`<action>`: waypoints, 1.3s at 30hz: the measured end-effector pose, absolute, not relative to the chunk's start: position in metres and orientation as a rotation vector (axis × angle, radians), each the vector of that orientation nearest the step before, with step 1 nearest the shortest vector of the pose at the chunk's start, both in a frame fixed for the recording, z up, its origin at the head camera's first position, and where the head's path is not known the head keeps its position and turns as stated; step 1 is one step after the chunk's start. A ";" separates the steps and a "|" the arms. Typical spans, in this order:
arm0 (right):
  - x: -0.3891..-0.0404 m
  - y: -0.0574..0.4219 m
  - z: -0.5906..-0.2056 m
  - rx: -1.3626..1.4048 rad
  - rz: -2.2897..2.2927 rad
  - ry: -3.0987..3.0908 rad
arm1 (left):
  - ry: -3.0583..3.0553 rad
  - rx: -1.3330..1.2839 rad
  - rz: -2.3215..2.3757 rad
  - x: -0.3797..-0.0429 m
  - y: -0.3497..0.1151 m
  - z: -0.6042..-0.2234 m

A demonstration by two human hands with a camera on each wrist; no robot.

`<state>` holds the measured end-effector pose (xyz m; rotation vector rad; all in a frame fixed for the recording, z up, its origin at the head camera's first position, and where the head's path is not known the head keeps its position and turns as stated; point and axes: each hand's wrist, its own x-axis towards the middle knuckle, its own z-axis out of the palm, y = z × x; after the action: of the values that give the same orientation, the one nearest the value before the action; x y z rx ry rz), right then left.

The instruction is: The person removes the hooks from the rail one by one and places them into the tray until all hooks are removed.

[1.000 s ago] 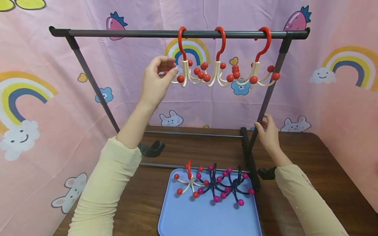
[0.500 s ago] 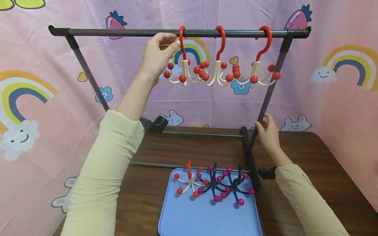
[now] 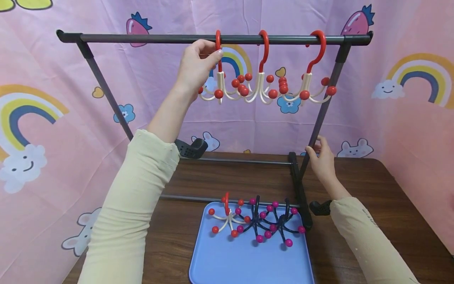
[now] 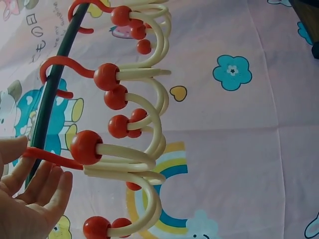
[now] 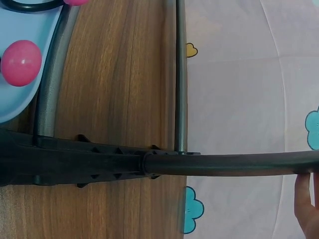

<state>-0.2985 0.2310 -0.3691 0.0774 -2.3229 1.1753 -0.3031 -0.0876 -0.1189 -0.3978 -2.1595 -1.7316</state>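
Observation:
My left hand [image 3: 198, 65] pinches the red top hook of the leftmost claw hanger [image 3: 220, 85], just under the black rail [image 3: 149, 38] it hangs from. In the left wrist view that red hook [image 4: 55, 158] runs between the thumb and fingers. Two matching red-and-cream hangers hang farther right, a middle claw hanger [image 3: 261, 83] and a right claw hanger [image 3: 307, 83]. All have curved cream arms tipped with red balls. My right hand [image 3: 323, 161] holds the rack's right post [image 3: 320, 118] partway up; only its fingertips [image 5: 302, 194] show at the right wrist view's edge.
On the brown table [image 3: 354, 197] a blue tray [image 3: 248, 264] holds another red-and-cream hanger [image 3: 229, 219] and two black hangers with magenta balls, one black hanger [image 3: 257, 221] left of the other. The rack's black foot [image 3: 301, 197] stands beside the tray. Behind hangs a patterned cloth [image 3: 170, 98].
My left hand has risen from beside the leftmost hanger's ball tips to its red hook, then moved slightly right and taken hold there. My right hand stays on the post.

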 end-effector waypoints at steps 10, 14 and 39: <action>-0.298 0.231 -0.369 0.065 1.162 -2.335 | -2.039 -0.384 -1.753 -0.296 -0.086 -0.115; -0.298 0.230 -0.369 0.057 1.170 -2.345 | -1.996 -0.421 -1.732 -0.299 -0.091 -0.114; -0.299 0.230 -0.371 0.060 1.177 -2.330 | -1.985 -0.594 -1.499 -0.254 -0.102 -0.106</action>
<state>-0.2992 0.2299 -0.3708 0.0603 -2.3304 1.1769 -0.2541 -0.1015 -0.1065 -0.5945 -1.9854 -1.4992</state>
